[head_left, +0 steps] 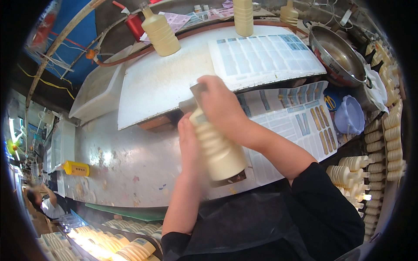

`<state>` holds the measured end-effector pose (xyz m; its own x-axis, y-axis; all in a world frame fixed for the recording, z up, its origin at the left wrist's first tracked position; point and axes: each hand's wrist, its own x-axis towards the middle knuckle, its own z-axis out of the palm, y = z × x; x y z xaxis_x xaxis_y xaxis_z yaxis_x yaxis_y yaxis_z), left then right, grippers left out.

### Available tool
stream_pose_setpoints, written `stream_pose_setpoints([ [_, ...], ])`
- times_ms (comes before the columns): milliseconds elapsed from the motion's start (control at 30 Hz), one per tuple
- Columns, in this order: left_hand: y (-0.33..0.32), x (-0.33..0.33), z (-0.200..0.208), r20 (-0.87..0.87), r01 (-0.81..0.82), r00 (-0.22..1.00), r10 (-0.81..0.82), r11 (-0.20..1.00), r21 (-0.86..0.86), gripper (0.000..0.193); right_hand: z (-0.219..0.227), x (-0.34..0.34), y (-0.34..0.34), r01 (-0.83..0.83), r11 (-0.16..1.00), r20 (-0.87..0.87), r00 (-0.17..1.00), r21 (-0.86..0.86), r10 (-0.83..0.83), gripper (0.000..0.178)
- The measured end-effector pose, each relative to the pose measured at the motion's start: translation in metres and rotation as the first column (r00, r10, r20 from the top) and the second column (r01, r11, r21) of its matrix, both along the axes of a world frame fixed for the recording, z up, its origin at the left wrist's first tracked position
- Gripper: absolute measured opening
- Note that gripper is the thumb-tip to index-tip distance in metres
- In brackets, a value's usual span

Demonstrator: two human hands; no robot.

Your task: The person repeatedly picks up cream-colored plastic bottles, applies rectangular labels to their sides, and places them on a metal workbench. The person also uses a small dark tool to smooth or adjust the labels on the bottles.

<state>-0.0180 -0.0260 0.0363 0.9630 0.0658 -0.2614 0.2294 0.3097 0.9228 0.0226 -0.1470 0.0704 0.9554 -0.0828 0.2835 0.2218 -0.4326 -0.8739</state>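
Observation:
A cream, ribbed bottle [220, 154] lies tilted in front of me, its base toward my body and its neck end pointing away. My left hand [188, 137] is closed along the bottle's left side, slightly smeared by motion. Over the shoulder of the bottle, my right hand [220, 100] grips a flat grey scraper [188, 104] whose blade juts out to the left. A small bluish-grey label [201, 118] shows on the bottle just below the right fingers. The bottle's neck is hidden behind the hand and scraper.
A white board [161, 82] carries two upright cream bottles and a wet label sheet [257, 56]. Another label sheet [300, 117] lies right, near a lilac bucket [349, 115] and wide pan [337, 54]. A yellow bottle [76, 168] lies left. Many bottles are stacked around; a person is far left.

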Motion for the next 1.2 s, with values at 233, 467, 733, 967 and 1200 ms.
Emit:
stream_pose_setpoints([
  [233,-0.011,-0.009,0.030,0.011,0.078,0.997,-0.077,0.996,-0.049,0.060,0.030,-0.005,0.038,-0.130,0.961,-0.116,0.988,-0.244,0.104,0.032],
  [467,0.014,0.015,-0.034,0.071,0.170,0.980,-0.185,0.969,0.180,0.041,0.002,-0.004,-0.014,-0.043,0.992,-0.041,0.998,-0.116,0.039,0.034],
  [733,0.016,0.014,-0.040,0.101,0.191,0.975,-0.197,0.979,0.065,0.043,-0.057,-0.002,-0.052,0.075,0.994,0.172,0.981,0.078,-0.088,0.038],
  [967,0.021,0.008,-0.042,0.091,0.031,0.995,-0.039,0.995,0.096,0.039,-0.034,0.000,-0.124,0.140,0.987,0.225,0.962,0.078,-0.154,0.033],
  [1200,0.011,-0.044,-0.029,0.180,0.011,0.981,-0.068,0.954,0.300,0.051,-0.006,0.064,-0.283,0.542,0.589,0.166,0.804,-0.600,-0.571,0.028],
])
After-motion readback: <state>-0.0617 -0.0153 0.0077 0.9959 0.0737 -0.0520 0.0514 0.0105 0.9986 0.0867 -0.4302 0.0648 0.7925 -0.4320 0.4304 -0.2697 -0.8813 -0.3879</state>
